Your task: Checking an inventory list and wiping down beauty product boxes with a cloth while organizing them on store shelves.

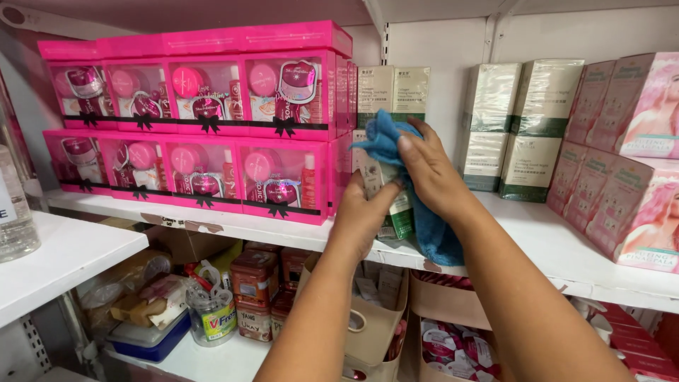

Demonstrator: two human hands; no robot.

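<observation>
My left hand (364, 216) grips a tall white-and-green box (396, 209) in front of the white shelf (552, 244). My right hand (428, 170) presses a blue cloth (431, 230) against the top and side of that box; the cloth drapes down below my wrist. Just behind stand two more white-and-green boxes (392, 92) of the same kind. The lower part of the held box is hidden by my hands and the cloth.
Bright pink gift boxes (212, 127) with black bows are stacked in two rows at left. White-green boxes (520, 124) and pink boxes (626, 155) fill the right. Below are beige bins (375, 332), small jars (254, 279) and a clear cup (211, 311). A clear bottle (14, 212) stands far left.
</observation>
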